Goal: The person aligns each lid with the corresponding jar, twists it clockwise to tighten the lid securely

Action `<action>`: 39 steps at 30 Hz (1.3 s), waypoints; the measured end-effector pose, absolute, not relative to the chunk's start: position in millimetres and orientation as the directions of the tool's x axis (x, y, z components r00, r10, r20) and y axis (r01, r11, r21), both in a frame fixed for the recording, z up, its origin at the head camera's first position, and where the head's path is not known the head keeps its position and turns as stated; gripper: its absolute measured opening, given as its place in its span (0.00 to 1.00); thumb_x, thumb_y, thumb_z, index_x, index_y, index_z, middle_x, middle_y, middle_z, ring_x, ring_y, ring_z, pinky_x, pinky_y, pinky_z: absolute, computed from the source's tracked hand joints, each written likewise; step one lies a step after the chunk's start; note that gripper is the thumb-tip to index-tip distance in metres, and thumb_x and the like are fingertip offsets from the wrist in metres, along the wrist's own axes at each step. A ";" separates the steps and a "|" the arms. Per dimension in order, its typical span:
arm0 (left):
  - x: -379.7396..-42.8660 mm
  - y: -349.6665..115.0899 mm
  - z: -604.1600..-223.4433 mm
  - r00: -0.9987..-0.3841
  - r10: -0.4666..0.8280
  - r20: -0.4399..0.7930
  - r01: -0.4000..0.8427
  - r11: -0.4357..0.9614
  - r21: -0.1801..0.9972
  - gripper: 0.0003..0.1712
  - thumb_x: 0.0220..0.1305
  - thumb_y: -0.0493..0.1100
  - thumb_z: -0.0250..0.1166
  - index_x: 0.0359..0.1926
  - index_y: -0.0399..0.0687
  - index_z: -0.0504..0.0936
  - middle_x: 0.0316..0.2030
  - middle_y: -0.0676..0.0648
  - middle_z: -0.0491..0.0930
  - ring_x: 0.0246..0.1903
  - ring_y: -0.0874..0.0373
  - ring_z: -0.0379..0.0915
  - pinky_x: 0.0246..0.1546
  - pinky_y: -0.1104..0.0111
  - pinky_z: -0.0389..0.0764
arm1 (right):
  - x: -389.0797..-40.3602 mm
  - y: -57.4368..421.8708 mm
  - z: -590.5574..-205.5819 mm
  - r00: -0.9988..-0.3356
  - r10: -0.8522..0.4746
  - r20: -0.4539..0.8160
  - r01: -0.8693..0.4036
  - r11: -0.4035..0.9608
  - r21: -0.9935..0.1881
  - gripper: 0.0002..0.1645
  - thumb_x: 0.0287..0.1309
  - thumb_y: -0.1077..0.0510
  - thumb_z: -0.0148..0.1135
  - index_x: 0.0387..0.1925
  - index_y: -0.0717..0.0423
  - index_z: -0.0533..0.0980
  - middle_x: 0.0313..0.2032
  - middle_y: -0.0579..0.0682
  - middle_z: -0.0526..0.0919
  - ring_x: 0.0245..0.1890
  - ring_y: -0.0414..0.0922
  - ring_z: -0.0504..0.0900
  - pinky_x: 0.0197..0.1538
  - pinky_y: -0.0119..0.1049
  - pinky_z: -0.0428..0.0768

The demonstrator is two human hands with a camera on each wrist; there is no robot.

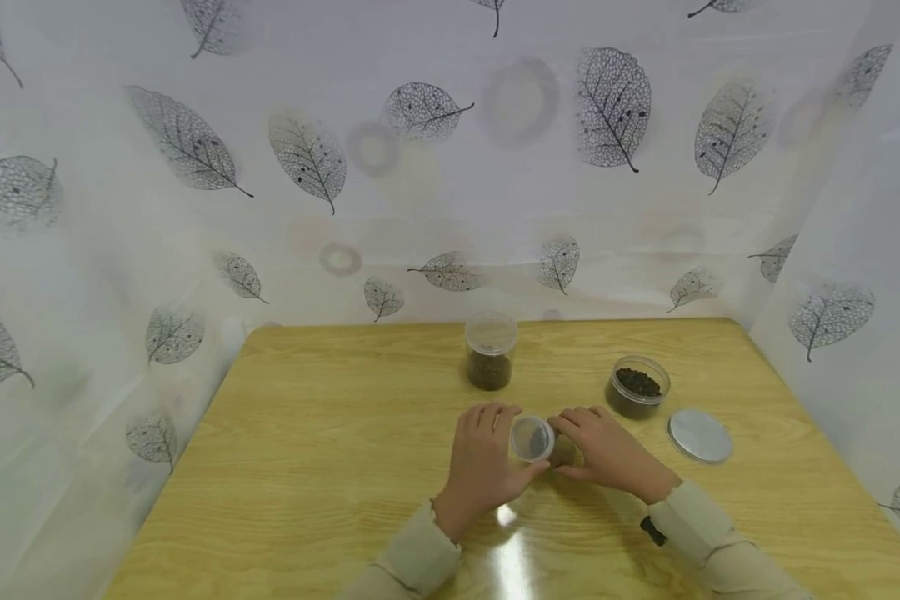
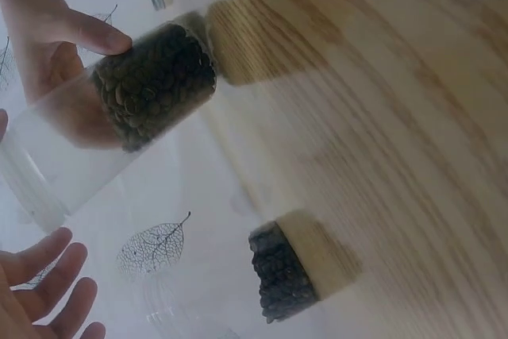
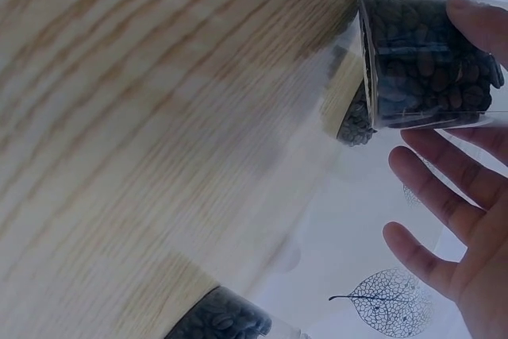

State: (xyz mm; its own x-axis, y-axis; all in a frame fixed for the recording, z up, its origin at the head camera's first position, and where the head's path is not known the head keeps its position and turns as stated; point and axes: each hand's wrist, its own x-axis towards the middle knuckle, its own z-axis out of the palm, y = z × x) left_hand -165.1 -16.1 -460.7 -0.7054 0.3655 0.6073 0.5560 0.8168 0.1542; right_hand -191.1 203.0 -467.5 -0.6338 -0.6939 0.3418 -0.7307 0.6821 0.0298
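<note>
A clear jar [image 1: 532, 439] of dark coffee beans stands upright on the table between both hands. My right hand [image 1: 607, 454] grips its right side; in the left wrist view the thumb presses near the beans [image 2: 155, 85]. My left hand [image 1: 487, 458] is round the left side of the jar's top, thumb toward the front. In the left wrist view the left fingers [image 2: 51, 287] are spread and apart from the wall of the jar. In the right wrist view the jar [image 3: 429, 61] sits between the right thumb and fingers.
A taller clear jar [image 1: 490, 354], partly filled with beans, stands behind the hands. Right of it is a low open jar [image 1: 636, 400] of dark beans. A silver round lid [image 1: 700, 435] lies near the right hand. Leaf-printed cloth [image 1: 450, 183] surrounds the wooden table [image 1: 330, 433].
</note>
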 end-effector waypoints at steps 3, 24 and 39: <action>-164.5 -15.5 -461.2 -0.707 0.359 0.610 0.530 0.839 0.120 0.40 0.40 0.73 0.68 0.45 0.49 0.78 0.40 0.51 0.78 0.44 0.54 0.73 0.48 0.61 0.76 | -191.5 202.7 -467.3 -0.639 -0.693 0.334 -0.728 0.685 0.027 0.41 0.31 0.42 0.77 0.49 0.59 0.75 0.40 0.51 0.81 0.40 0.47 0.80 0.44 0.46 0.78; -170.6 -22.5 -459.2 -0.722 0.395 0.568 0.599 0.768 0.227 0.37 0.37 0.69 0.72 0.45 0.53 0.80 0.40 0.51 0.78 0.44 0.56 0.72 0.51 0.60 0.72 | -192.8 203.0 -467.0 -0.638 -0.695 0.333 -0.729 0.684 0.033 0.42 0.29 0.41 0.78 0.48 0.58 0.76 0.40 0.50 0.81 0.39 0.46 0.79 0.44 0.45 0.77; -174.0 -26.3 -462.2 -0.725 0.396 0.563 0.626 0.719 0.301 0.38 0.34 0.67 0.75 0.46 0.54 0.80 0.40 0.50 0.78 0.44 0.55 0.72 0.49 0.58 0.73 | -192.1 200.8 -464.4 -0.638 -0.702 0.315 -0.732 0.681 0.035 0.42 0.29 0.42 0.77 0.48 0.58 0.75 0.40 0.50 0.81 0.39 0.45 0.80 0.44 0.46 0.78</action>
State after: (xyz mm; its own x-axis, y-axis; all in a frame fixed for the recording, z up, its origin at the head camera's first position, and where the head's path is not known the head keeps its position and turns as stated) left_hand -174.0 -26.3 -462.2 -0.7254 0.3955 0.5634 0.6261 0.7192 0.3012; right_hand -192.1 200.8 -464.4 -0.6382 -0.7024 0.3152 -0.7319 0.6806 0.0346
